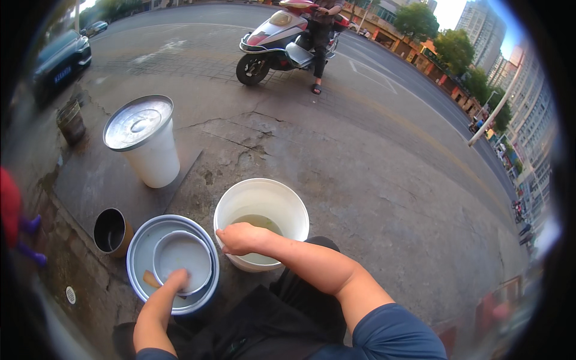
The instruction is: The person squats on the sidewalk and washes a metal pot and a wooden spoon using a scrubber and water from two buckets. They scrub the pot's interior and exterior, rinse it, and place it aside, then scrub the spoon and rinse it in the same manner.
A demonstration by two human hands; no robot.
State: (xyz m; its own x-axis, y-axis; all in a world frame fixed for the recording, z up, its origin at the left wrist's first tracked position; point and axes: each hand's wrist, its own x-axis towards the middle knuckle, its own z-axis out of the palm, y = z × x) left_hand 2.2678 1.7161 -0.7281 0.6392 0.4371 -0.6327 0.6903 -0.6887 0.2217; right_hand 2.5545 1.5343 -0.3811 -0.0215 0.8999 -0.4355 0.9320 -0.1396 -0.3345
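A round basin with a blue-white rim holds a smaller white bowl and a flat tan piece, perhaps wood. My left hand reaches into the bowl; its fingers are blurred and what they touch cannot be told. To the right, my right hand is closed on the near-left rim of a white plastic bucket, which has cloudy liquid at its bottom.
A white bucket with a metal lid stands farther left, near a dark-lined pot and a grimy bucket. A person straddles a motor scooter ahead. A parked car is at upper left.
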